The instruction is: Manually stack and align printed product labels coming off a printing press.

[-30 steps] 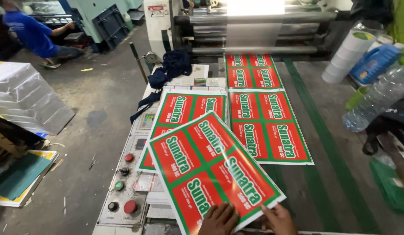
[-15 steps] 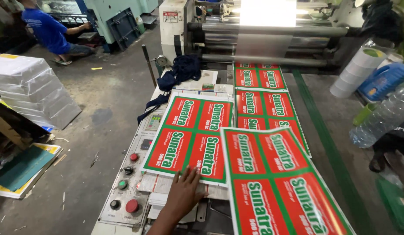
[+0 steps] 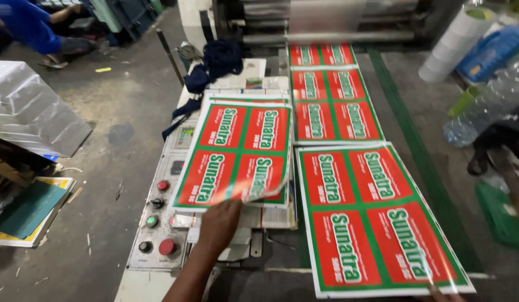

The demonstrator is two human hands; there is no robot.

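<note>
One hand (image 3: 219, 221), left, pinching printed sheet (image 3: 234, 151) edge.

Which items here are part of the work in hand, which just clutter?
In hand: left hand lifting the top red-and-green printed sheet of the stack; glossy sheet on the belt.
Lying about: dark blue cloth, plastic bottle, white roll, wrapped stack.

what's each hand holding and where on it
The left hand grips the near edge of the top sheet on the left stack, lifting its corner. The right hand is barely in view at the big sheet's near corner; grip unclear.
</note>
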